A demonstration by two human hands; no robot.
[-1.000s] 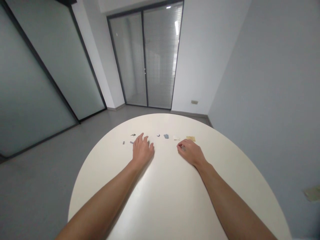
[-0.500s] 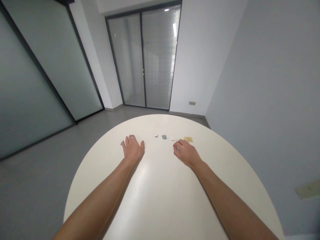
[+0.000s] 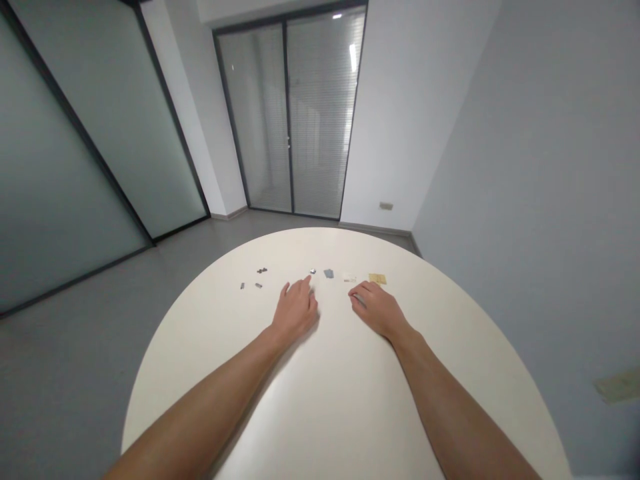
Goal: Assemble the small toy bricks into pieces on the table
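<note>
My left hand [image 3: 296, 308] rests low over the white round table with its fingers apart and the index finger stretched forward. That fingertip is close to a small shiny silver piece [image 3: 313, 271]; whether it touches cannot be told. To the right of the piece lies a small grey-blue packet [image 3: 329, 273]. My right hand [image 3: 374, 307] lies on the table with curled fingers, around a thin greyish thing too small to name. Just beyond it are a whitish slip [image 3: 349, 278] and a yellow packet [image 3: 378, 279].
Several small dark and grey metallic pieces [image 3: 259, 285] lie on the left part of the table [image 3: 320, 413]. Beyond the curved far edge stand a glass door [image 3: 320, 120] with blinds and a pale wall [image 3: 410, 100]. Frosted panels [image 3: 115, 120] are at the left.
My left hand has moved right, from over the small pieces at the left to the silver piece, uncovering them. The right hand has stayed almost in place.
</note>
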